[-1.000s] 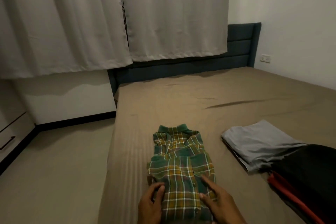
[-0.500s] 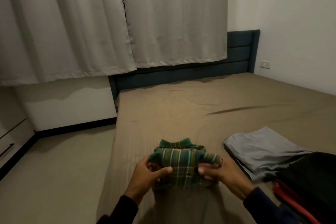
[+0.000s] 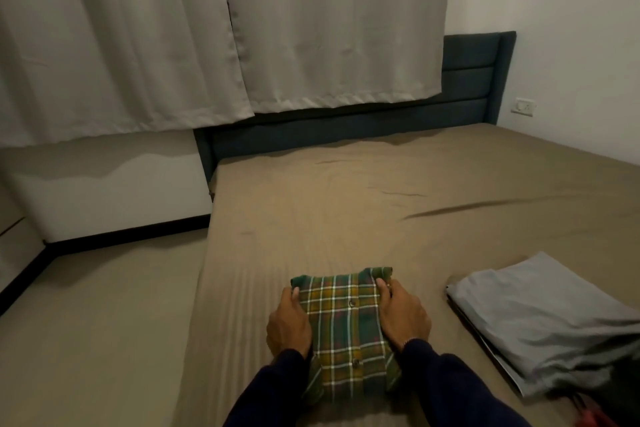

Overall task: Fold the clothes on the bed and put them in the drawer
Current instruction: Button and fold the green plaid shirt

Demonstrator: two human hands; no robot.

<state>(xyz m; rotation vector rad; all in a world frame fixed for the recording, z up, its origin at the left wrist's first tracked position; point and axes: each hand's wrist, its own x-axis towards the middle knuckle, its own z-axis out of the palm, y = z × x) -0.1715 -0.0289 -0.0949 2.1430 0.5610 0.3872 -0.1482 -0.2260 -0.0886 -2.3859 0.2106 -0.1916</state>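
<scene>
change: half a second ago both hands were holding the plaid shirt [image 3: 348, 333] bunched and lifted; now it is lying flat as a compact folded rectangle on the bed [image 3: 346, 211].
head view, left hand [image 3: 290, 324]: resting along the shirt's left edge, fingers fairly straight, pressing.
head view, right hand [image 3: 401, 314]: pressing the right edge, fingertips near the far corner, thumb on top.
step: judging by this, smoothing the fold; pressing evenly outward should be keeping edges square.
materials: soft woven green-yellow check, buttons showing; smooth grey folded garment [image 3: 540, 326] lying well right of the right fingers.
</scene>
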